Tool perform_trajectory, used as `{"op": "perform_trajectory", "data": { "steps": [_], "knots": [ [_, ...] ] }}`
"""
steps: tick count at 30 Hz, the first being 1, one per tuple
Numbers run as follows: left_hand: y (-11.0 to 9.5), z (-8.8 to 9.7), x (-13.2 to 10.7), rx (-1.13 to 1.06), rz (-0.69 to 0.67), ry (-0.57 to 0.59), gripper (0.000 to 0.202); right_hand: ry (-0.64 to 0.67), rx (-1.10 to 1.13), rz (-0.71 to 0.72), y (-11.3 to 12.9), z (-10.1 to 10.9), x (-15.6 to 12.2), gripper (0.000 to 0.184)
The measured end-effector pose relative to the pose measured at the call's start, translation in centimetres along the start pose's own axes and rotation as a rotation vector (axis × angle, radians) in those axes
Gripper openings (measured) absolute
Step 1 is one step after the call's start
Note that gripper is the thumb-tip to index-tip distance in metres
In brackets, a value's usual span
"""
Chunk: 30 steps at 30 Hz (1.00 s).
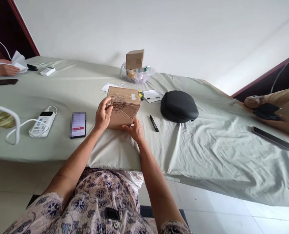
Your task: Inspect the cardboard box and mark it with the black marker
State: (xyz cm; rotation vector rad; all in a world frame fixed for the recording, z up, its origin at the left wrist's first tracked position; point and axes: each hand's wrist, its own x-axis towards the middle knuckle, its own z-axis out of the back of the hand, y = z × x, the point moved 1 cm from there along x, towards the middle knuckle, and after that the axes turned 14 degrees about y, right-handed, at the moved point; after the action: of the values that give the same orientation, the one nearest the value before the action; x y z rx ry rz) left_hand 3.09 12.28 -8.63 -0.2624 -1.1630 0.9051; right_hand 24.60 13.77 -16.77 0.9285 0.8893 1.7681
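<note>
A brown cardboard box (pixel 124 104), scribbled with dark lines on top and bearing a small white sticker, rests on the cloth-covered table (pixel 208 146) in front of me. My left hand (pixel 102 114) grips its left side, fingers curled over the top edge. My right hand (pixel 134 129) holds the box at its lower near edge, fingers tucked beneath it. A black marker (pixel 154 123) lies just right of the box.
A phone (pixel 78 124) and a white power bank (pixel 42 122) with cable lie to the left. A black pouch (pixel 179 106), papers (pixel 152 95), a clear bowl (pixel 137 74) topped by another box sit behind. Other people's hands (pixel 3 69) and arm (pixel 278 104) rest at the table's ends.
</note>
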Motion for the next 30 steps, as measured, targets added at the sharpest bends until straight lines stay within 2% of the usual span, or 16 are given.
{"op": "perform_trajectory", "data": {
  "steps": [8, 12, 14, 16, 19, 22, 24, 26, 30],
  "knots": [
    [-0.1, -0.4, -0.1, 0.067, 0.037, -0.06, 0.045, -0.011, -0.041, 0.021, 0.0, 0.0, -0.1, 0.097],
    [0.3, -0.5, -0.3, 0.032, 0.031, -0.028, 0.047, 0.004, -0.045, 0.062, 0.3, 1.1, -0.1, 0.08],
    [0.6, -0.6, -0.5, 0.026, 0.011, -0.002, 0.049, -0.082, -0.121, 0.061, 0.2, 2.0, 0.0, 0.075],
    [0.9, -0.6, -0.5, 0.04, -0.01, 0.026, 0.05, -0.225, -0.223, 0.038, -0.2, 3.1, 0.1, 0.068],
    [1.1, -0.7, -0.6, 0.057, -0.028, 0.043, 0.048, -0.467, -0.322, -0.099, -1.2, 4.7, 0.0, 0.052],
    [0.9, -0.7, -0.5, 0.036, -0.016, 0.05, 0.043, -0.628, -0.367, -0.343, -2.0, 5.8, -0.6, 0.042],
    [0.8, -0.7, -0.4, 0.018, -0.001, 0.052, 0.041, -0.629, -0.378, -0.488, -2.4, 6.2, -1.0, 0.046],
    [0.7, -0.6, -0.4, 0.012, 0.012, 0.051, 0.04, -0.555, -0.404, -0.582, -2.5, 6.3, -1.3, 0.047],
    [1.0, -0.5, -0.6, 0.012, -0.017, 0.054, 0.041, -0.421, -0.489, -0.646, -2.3, 6.3, -1.2, 0.04]
  ]
}}
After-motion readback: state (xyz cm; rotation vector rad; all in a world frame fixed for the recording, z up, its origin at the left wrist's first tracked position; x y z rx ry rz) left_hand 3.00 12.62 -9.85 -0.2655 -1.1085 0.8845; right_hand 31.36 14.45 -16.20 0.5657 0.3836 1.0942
